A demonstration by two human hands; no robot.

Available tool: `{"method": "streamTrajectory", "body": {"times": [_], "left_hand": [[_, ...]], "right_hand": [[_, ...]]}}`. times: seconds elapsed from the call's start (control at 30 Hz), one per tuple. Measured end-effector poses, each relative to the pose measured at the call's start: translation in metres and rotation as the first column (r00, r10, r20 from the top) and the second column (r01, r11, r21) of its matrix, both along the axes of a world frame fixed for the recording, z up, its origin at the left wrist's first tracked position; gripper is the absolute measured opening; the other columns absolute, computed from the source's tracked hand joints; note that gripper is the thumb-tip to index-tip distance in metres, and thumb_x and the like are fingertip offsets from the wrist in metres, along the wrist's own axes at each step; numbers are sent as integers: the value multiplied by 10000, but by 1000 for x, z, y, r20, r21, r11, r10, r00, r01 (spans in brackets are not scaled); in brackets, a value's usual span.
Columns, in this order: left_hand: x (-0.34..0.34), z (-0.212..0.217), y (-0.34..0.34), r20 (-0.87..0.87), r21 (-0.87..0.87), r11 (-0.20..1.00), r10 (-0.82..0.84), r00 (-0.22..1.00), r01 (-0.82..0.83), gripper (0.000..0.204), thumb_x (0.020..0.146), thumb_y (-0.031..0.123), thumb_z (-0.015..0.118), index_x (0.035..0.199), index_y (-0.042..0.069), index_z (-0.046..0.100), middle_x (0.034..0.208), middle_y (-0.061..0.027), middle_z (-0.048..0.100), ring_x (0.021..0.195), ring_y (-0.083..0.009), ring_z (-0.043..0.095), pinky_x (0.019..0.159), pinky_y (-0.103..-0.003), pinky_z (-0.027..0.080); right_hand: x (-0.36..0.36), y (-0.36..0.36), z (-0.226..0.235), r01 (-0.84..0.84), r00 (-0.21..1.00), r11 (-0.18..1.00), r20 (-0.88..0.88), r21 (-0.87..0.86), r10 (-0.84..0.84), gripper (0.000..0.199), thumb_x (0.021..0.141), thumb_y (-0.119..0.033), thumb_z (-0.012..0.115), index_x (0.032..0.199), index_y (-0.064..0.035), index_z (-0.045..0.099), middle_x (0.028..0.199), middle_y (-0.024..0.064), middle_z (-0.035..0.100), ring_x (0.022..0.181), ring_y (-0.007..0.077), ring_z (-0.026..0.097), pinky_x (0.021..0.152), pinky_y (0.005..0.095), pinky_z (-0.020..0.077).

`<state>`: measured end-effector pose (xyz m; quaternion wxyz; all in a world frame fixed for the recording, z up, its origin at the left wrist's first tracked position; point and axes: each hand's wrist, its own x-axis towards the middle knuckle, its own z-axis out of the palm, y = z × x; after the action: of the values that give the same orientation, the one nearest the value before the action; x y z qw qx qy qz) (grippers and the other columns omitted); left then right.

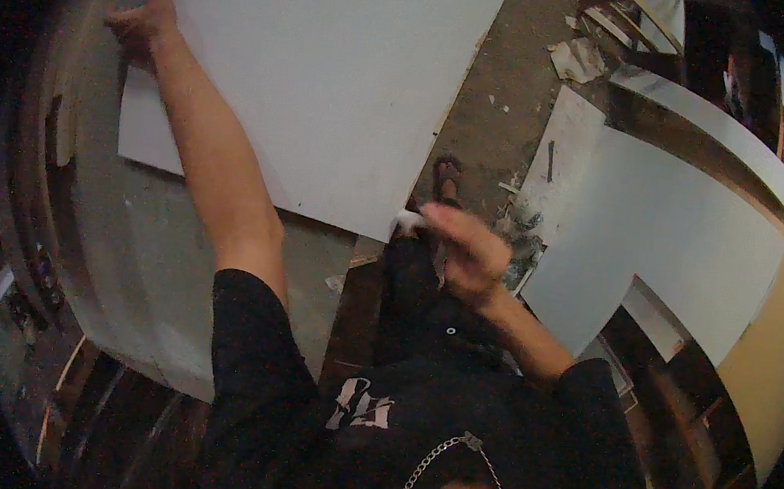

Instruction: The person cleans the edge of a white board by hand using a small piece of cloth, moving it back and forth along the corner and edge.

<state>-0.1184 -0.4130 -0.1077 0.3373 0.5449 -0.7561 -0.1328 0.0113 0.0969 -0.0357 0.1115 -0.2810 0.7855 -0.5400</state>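
A large white panel (322, 76) lies on a grey worktop (254, 262) in front of me and to the left. My left arm reaches across it, and my left hand (144, 25) is at its far left edge, fingers bent over the side and the thumb along the edge. Beside the panel's near right corner is my right hand (471, 255), smeared by motion. At its fingertips shows a small white wad (407, 219), like a cloth, too blurred to name surely. Part of another white board (146, 123) sticks out from under the panel.
To the right stand white boards (666, 227) with a cut-out corner, and a long white strip (709, 130) behind them. Scraps and a crumpled sheet (579, 60) litter the brown floor (502, 98). My foot (449, 176) shows beyond my right hand. Dark boards (125, 417) are at lower left.
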Motion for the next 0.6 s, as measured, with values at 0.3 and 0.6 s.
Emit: {"method": "streamTrajectory", "body": {"times": [0.3, 0.6], "left_hand": [[-5, 14, -8, 29, 116, 992, -54, 998, 51, 875, 674, 649, 699, 1287, 77, 449, 1242, -71, 584, 1126, -278, 582, 954, -461, 391], [0, 8, -22, -36, 23, 997, -69, 997, 70, 846, 676, 623, 697, 1303, 102, 468, 1238, -48, 589, 1120, -269, 590, 976, -454, 357]], "right_hand": [[-118, -45, 7, 350, 871, 932, -398, 89, -289, 334, 755, 45, 663, 1080, -33, 678, 1017, 132, 706, 927, 254, 697, 798, 322, 559], [-49, -60, -24, 108, 895, 983, -445, 146, -32, 236, 853, -20, 621, 1082, 0, 671, 1178, 167, 650, 1224, 356, 543, 1026, 461, 446]]}}
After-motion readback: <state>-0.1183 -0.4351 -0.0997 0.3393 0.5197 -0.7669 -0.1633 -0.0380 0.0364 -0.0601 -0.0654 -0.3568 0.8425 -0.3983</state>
